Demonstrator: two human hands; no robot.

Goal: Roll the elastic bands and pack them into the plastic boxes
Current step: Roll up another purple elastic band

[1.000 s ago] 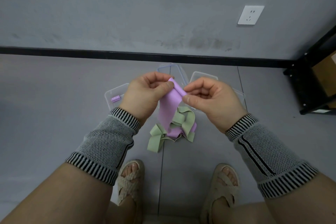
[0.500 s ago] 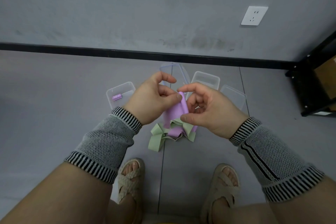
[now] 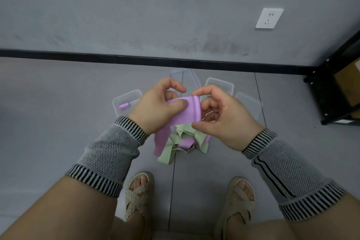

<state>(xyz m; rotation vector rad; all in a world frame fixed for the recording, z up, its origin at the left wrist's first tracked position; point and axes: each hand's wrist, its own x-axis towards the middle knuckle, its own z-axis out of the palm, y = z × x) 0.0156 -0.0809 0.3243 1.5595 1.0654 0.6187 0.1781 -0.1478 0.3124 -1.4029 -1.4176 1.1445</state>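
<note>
The flat lilac elastic band (image 3: 185, 112) spans both hands, its started roll upright at the right hand (image 3: 220, 117). Left hand (image 3: 155, 109) fingers pinch the sheet; right fingers (image 3: 202, 126) clamp the roll's ends

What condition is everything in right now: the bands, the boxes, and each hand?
Purple band: held up, partly rolled, tail hanging.
Left hand: pinching the purple band.
Right hand: gripping its rolled end.
Green bands: loose, tangled on the floor.
Left box: open, holding one small purple roll.
Other boxes: open, contents unclear.
</note>
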